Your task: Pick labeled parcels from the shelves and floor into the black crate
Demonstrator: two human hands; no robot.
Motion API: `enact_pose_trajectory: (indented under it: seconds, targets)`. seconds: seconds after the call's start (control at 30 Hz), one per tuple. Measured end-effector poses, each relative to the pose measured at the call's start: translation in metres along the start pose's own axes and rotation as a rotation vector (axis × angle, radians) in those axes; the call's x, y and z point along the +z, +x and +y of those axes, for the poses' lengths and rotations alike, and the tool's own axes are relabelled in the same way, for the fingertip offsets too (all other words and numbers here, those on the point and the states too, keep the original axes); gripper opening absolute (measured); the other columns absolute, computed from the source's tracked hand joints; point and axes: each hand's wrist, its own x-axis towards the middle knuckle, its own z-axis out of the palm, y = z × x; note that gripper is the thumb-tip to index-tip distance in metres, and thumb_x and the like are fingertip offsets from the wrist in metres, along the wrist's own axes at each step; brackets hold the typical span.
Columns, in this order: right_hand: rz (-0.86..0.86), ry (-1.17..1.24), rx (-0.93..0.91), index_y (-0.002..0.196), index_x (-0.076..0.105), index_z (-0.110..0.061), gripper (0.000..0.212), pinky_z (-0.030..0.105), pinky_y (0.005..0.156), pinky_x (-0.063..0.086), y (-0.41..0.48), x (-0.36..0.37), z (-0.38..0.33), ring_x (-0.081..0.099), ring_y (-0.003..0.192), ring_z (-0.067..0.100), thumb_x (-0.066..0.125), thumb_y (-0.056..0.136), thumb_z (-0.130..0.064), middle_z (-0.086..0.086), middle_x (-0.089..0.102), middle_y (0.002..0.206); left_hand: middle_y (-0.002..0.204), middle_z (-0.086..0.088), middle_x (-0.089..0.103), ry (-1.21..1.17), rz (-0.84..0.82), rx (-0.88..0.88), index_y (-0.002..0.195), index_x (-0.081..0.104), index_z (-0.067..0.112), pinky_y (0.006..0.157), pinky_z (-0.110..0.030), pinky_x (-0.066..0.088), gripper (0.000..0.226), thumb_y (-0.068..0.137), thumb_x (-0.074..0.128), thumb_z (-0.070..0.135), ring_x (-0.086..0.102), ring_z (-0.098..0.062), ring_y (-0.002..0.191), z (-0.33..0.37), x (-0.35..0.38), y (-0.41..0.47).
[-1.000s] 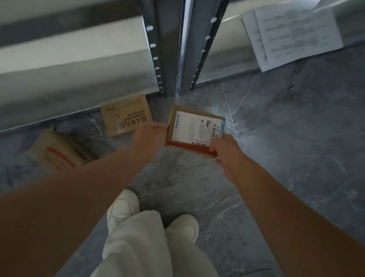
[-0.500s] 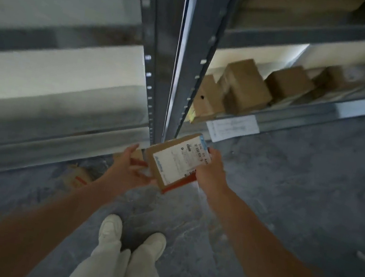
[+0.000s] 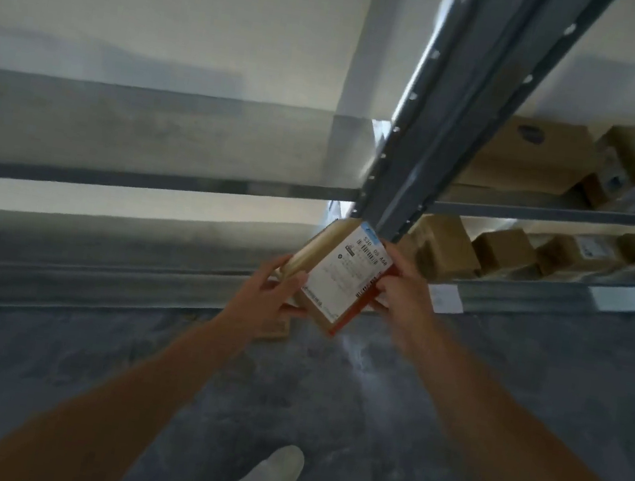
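A white-labelled brown cardboard parcel (image 3: 344,273) was held tilted in the grip of left hand (image 3: 265,302) and right hand (image 3: 407,291) (above the grey floor (image 3: 534,379)).

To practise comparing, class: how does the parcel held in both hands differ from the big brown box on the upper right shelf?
The held parcel shows a large white label; the big box shows plain brown with one small dark mark. The parcel hangs tilted between the left hand and right hand; the box rests on its shelf. Both are brown cardboard.
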Motion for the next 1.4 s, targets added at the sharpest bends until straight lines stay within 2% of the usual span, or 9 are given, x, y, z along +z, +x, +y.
enact_pose_trajectory:
  seconds: [0.17,0.27,0.43,0.53,0.7,0.9,1.0,1.1,1.4]
  targets:
    - [-0.177,0.1,0.031,0.113,0.066,-0.027,0.033,0.053,0.086,0.054,-0.05,0.074,-0.048,0.064,0.094,0.023,0.037,0.102,-0.013,0.006,0.064,0.093,0.117,-0.019,0.065,-0.112,0.091,0.087,0.131,0.046,0.01,0.086,-0.053,0.057,0.054,0.088,0.057,0.041,0.07,-0.027,0.104,0.004,-0.07,-0.068]
    - [-0.254,0.152,-0.014,0.117,0.062,-0.024,0.036,0.05,0.089,0.052,-0.081,0.125,-0.077,0.061,0.085,0.019,0.036,0.098,-0.008,0.004,0.065,0.09,0.121,-0.02,0.063,-0.273,0.174,0.103,0.125,0.048,0.008,0.082,-0.047,0.06,0.04,0.096,0.052,0.035,0.068,-0.033,0.107,0.014,-0.109,-0.114]
    - [-0.367,0.166,-0.159,0.139,0.038,-0.034,0.038,0.035,0.066,0.053,-0.145,0.22,-0.111,0.061,0.095,0.016,0.041,0.103,-0.022,0.005,0.058,0.121,0.13,-0.023,0.058,-0.304,0.266,0.267,0.134,0.047,0.009,0.094,-0.053,0.053,0.046,0.097,0.051,0.036,0.064,-0.036,0.114,0.046,-0.192,-0.19]
    - [-0.463,0.255,-0.164,0.134,0.04,-0.028,0.028,0.03,0.058,0.052,-0.192,0.281,-0.129,0.064,0.089,0.015,0.037,0.105,-0.029,0.004,0.062,0.114,0.134,-0.015,0.058,-0.224,0.295,0.362,0.147,0.038,0.022,0.096,-0.049,0.053,0.05,0.1,0.047,0.037,0.062,-0.032,0.118,0.067,-0.241,-0.244]
    - [-0.649,0.191,-0.17,0.13,0.05,-0.017,0.049,0.045,0.07,0.061,-0.279,0.387,-0.148,0.072,0.093,0.025,0.031,0.101,-0.053,0.008,0.071,0.111,0.134,-0.008,0.059,-0.156,0.459,0.425,0.149,0.033,0.037,0.094,-0.043,0.054,0.054,0.097,0.043,0.049,0.062,-0.027,0.118,0.079,-0.315,-0.335]
    - [-0.798,0.172,-0.22,0.122,0.041,-0.019,0.03,0.049,0.076,0.06,-0.369,0.458,-0.151,0.068,0.098,0.028,0.033,0.099,-0.036,0.013,0.064,0.116,0.138,0.002,0.053,-0.04,0.801,0.395,0.142,0.035,0.048,0.103,-0.049,0.042,0.06,0.09,0.023,0.074,0.046,-0.021,0.131,0.087,-0.374,-0.407]
    - [-0.907,0.139,-0.22,0.123,0.057,-0.024,0.048,0.048,0.078,0.06,-0.4,0.473,-0.156,0.071,0.095,0.025,0.025,0.1,-0.052,0.008,0.071,0.112,0.137,0.006,0.053,-0.01,0.923,0.464,0.144,0.039,0.04,0.11,-0.041,0.031,0.053,0.099,0.02,0.062,0.042,-0.015,0.134,0.085,-0.392,-0.428]
    - [-1.009,0.05,-0.253,0.118,0.065,-0.031,0.063,0.041,0.083,0.058,-0.42,0.484,-0.158,0.071,0.096,0.022,0.015,0.099,-0.065,0.003,0.073,0.11,0.136,0.008,0.056,-0.07,1.005,0.477,0.138,0.046,0.045,0.116,-0.05,0.029,0.055,0.092,0.026,0.07,0.044,-0.014,0.134,0.08,-0.404,-0.439]
    - [-1.212,-0.19,-0.353,0.098,0.065,-0.018,0.052,0.03,0.064,0.056,-0.431,0.526,-0.17,0.072,0.079,0.018,0.027,0.102,-0.053,0.004,0.075,0.089,0.132,0.011,0.06,-0.186,1.235,0.546,0.144,0.041,0.043,0.114,-0.043,0.034,0.041,0.105,0.03,0.042,0.05,-0.012,0.129,0.082,-0.419,-0.47]
